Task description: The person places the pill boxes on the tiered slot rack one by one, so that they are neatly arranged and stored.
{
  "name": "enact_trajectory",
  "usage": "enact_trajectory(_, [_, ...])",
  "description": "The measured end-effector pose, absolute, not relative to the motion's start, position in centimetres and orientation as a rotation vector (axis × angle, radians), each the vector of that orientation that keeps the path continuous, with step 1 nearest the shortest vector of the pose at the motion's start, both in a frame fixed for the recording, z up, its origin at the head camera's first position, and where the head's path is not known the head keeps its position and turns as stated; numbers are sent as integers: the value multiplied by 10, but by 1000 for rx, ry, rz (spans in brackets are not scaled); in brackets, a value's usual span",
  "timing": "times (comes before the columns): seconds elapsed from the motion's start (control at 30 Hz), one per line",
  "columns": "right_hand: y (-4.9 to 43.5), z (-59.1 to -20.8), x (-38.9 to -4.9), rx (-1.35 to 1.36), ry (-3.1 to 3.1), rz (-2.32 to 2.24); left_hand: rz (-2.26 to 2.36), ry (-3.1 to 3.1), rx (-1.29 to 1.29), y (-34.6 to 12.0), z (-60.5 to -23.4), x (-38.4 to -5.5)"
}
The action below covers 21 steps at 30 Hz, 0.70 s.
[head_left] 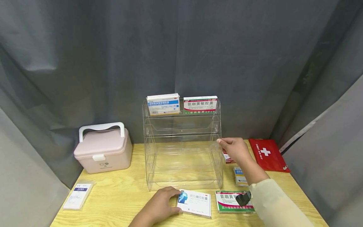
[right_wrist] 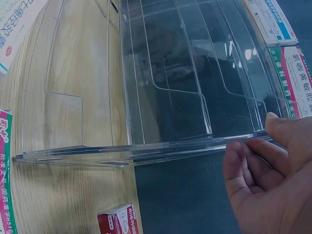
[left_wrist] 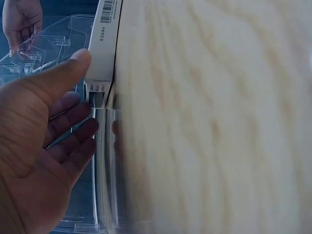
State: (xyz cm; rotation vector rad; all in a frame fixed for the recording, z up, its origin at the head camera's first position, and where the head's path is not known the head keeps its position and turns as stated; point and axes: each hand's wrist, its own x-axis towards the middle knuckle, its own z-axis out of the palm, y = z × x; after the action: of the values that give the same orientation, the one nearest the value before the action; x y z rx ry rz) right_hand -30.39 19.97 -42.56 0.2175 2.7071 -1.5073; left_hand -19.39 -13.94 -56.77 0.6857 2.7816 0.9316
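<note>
Clear rack (head_left: 184, 183) stands on the surface (head_left: 113, 205) before you, a blue-striped box (head_left: 163, 106) and a green-edged box (head_left: 200, 106) side by side in its top tier. Your right hand (head_left: 236, 149) pinches the rack's right side edge, fingers curled. Your left hand (head_left: 160, 204) has its fingers loosely bent, released, at the left end of a white box (head_left: 197, 203) lying just in front of the rack.
</note>
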Motion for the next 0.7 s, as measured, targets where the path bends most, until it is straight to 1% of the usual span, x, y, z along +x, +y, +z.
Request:
enact_trajectory(0.37, [199,-426,-305,235,2702,-1512,751,2813,798,-142,-559,-191])
enact_trajectory(0.7, [200,-427,-306,229,2710,-1500,812,2819,792,-136,-562,-194])
